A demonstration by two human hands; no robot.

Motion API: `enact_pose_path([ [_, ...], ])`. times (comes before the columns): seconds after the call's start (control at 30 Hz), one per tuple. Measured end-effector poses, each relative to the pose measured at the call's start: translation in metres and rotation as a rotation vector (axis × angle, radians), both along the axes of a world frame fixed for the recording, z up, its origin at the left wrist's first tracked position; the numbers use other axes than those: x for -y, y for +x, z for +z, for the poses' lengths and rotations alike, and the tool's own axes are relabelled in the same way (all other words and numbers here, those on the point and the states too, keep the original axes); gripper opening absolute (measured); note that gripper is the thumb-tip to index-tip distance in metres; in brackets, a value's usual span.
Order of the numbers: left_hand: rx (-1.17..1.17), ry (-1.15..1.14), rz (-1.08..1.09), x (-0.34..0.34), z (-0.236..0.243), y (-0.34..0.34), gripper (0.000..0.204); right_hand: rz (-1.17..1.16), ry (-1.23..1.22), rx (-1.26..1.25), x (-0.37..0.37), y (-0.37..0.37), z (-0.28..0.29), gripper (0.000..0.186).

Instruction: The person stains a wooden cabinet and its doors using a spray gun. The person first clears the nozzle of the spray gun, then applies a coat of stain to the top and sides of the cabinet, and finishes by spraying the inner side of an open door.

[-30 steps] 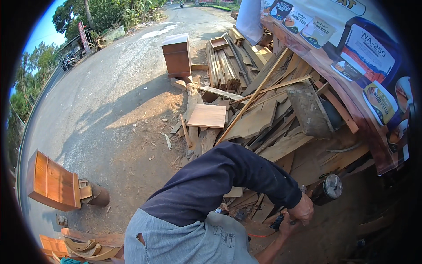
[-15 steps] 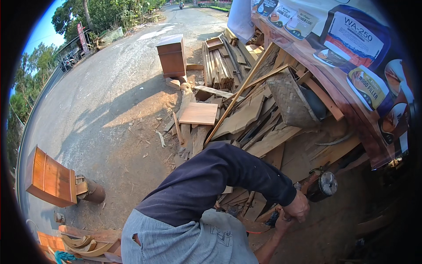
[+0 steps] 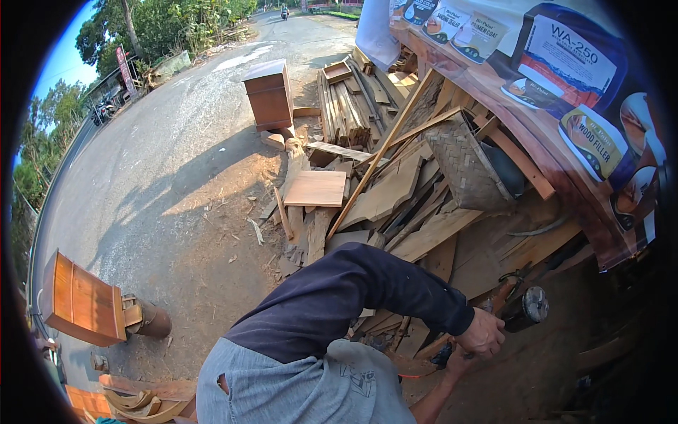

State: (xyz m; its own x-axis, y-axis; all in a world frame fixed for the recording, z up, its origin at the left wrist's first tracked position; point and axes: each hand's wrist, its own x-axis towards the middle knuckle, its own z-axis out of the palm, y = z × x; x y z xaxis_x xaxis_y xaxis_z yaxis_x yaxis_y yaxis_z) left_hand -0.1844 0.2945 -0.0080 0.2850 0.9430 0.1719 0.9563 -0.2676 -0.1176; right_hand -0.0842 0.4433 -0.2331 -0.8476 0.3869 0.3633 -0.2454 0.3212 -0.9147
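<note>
At the lower right, my left hand, below a dark sleeve, is closed on a tool with a black cylindrical canister, whose top is round and scuffed. My right hand, on a bare forearm, is closed around the tool's lower part, just below my left hand and partly hidden by it. A thin orange hose or cord runs beside my right wrist. Scrap boards lie heaped just beyond my hands. The tool's working end is too unclear to make out.
Two reddish wooden cabinets stand on supports, one beside the road, one at left. A square panel and woven basket rest on the pile. A printed banner overhangs the right. Curved offcuts lie lower left. A motorbike is far off.
The view has shifted slightly, so the pile and cabinets sit further left than at first. Both hands stay closed on the tool, with only slight movement.
</note>
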Motion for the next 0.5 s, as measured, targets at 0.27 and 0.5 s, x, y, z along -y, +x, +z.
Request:
enact_pose_path([
  [0.27, 0.707, 0.622, 0.345, 0.060, -0.033, 0.039, 0.042, -0.132, -0.255, -0.185, 0.009, -0.019, 0.093, 0.030],
  [0.5, 0.978, 0.589, 1.089, 0.166, -0.134, 0.081, 0.044, -0.301, -0.035, -0.124, 0.019, -0.063, 0.112, 0.011],
])
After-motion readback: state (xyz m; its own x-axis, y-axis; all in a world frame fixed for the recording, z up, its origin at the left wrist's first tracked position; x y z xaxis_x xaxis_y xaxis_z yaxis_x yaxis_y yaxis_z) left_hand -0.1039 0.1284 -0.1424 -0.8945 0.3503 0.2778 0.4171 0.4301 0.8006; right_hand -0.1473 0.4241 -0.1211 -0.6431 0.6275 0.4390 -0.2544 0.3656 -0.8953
